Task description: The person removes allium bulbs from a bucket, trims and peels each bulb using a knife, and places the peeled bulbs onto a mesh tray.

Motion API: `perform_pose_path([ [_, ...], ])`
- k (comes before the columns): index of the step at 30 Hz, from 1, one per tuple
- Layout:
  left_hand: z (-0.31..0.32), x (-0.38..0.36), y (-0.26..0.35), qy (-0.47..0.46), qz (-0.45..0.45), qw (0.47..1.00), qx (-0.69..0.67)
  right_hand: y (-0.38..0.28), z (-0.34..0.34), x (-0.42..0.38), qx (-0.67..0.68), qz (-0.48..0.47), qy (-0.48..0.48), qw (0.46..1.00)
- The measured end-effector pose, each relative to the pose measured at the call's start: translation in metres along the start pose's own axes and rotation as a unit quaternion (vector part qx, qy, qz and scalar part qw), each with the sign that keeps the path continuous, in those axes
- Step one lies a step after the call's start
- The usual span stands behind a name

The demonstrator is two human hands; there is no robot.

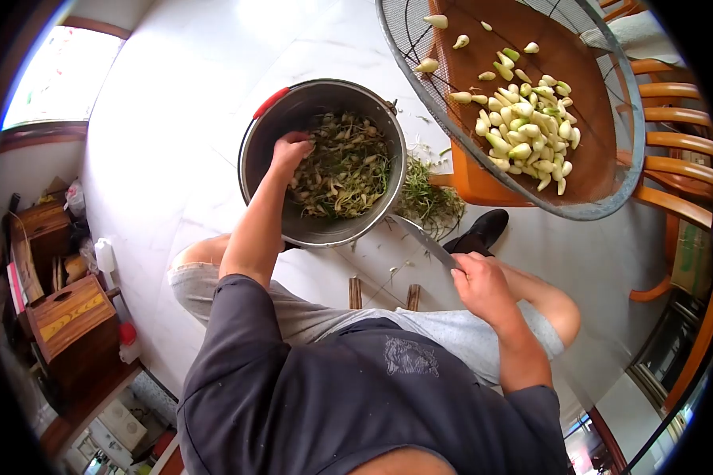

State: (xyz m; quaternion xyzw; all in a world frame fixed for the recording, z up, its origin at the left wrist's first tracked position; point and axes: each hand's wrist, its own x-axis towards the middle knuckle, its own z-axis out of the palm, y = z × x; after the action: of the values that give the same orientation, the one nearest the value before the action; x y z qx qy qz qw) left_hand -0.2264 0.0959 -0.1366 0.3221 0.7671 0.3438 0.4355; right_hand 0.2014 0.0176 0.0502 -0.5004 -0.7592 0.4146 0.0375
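My left hand [291, 150] reaches into a deep metal pot [249, 170] at its left side. Its fingers are bent together at the edge of a heap of unpeeled bulbs with green and dry stalks [345, 162]. Whatever is between those fingers is too small to make out. In my right hand [481, 285] is a knife [425, 241], gripped by the handle. Its blade slants up and left, with the tip close to the pot's lower right rim. Cut green stalks [429, 198] lie on the floor beside the pot.
A large round mesh sieve [586, 207] with pale trimmed bulbs [531, 131] rests on an orange wooden chair [483, 184] at the upper right. More wooden chairs [681, 142] stand along the right. A dark shoe [487, 229] is below the sieve. Wooden drawers [67, 317] are at left.
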Motion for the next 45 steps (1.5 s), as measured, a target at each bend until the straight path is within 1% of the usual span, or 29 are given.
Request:
perform_pose_path([
  [2,-0.01,-0.01,0.003,0.022,-0.054,0.994,-0.092,0.0,0.001,-0.003,-0.003,-0.006,0.007,1.0],
  [5,-0.021,-0.037,0.016,-0.003,-0.066,0.975,-0.21,-0.004,0.002,-0.006,0.005,-0.016,0.029,0.999],
  [8,-0.023,-0.064,0.033,-0.02,-0.057,0.958,-0.28,-0.01,-0.002,-0.005,0.003,-0.025,0.044,0.999],
  [10,-0.026,-0.088,0.053,-0.06,-0.05,0.932,-0.353,-0.016,-0.008,-0.004,-0.014,-0.024,0.04,0.999],
  [12,-0.026,-0.108,0.064,-0.111,-0.034,0.897,-0.426,-0.02,-0.005,-0.003,0.025,-0.06,0.095,0.993],
  [16,-0.008,-0.15,0.083,-0.199,-0.031,0.863,-0.464,-0.031,0.001,0.0,0.081,-0.122,0.187,0.971],
  [17,0.0,-0.159,0.085,-0.219,-0.034,0.853,-0.472,-0.04,-0.003,-0.002,0.073,-0.106,0.168,0.977],
  [18,0.008,-0.168,0.087,-0.238,-0.039,0.843,-0.48,-0.042,0.0,-0.001,0.08,-0.154,0.2,0.964],
  [19,0.016,-0.177,0.09,-0.246,-0.043,0.833,-0.494,-0.043,0.003,0.0,0.072,-0.173,0.216,0.958],
  [20,0.023,-0.178,0.084,-0.282,-0.059,0.807,-0.516,-0.042,0.006,0.001,0.064,-0.191,0.231,0.952],
  [23,0.042,-0.196,0.086,-0.278,-0.087,0.794,-0.533,-0.031,0.008,0.007,-0.028,-0.261,0.243,0.934],
  [26,0.049,-0.201,0.088,-0.271,-0.098,0.801,-0.524,-0.029,0.008,0.007,-0.039,-0.219,0.204,0.953],
  [29,0.048,-0.188,0.078,-0.256,-0.09,0.809,-0.521,-0.03,0.007,0.007,-0.033,-0.211,0.187,0.959],
  [32,0.043,-0.19,0.082,-0.212,-0.102,0.827,-0.511,-0.041,0.002,0.006,-0.034,-0.218,0.193,0.956],
  [36,0.042,-0.184,0.075,-0.251,-0.088,0.807,-0.528,-0.046,0.001,0.009,-0.016,-0.228,0.198,0.953],
  [39,0.046,-0.19,0.079,-0.234,-0.102,0.824,-0.507,-0.044,0.006,0.013,-0.015,-0.236,0.195,0.952],
  [45,0.052,-0.204,0.084,-0.265,-0.092,0.83,-0.482,-0.049,0.009,0.016,-0.043,-0.245,0.188,0.95],
])
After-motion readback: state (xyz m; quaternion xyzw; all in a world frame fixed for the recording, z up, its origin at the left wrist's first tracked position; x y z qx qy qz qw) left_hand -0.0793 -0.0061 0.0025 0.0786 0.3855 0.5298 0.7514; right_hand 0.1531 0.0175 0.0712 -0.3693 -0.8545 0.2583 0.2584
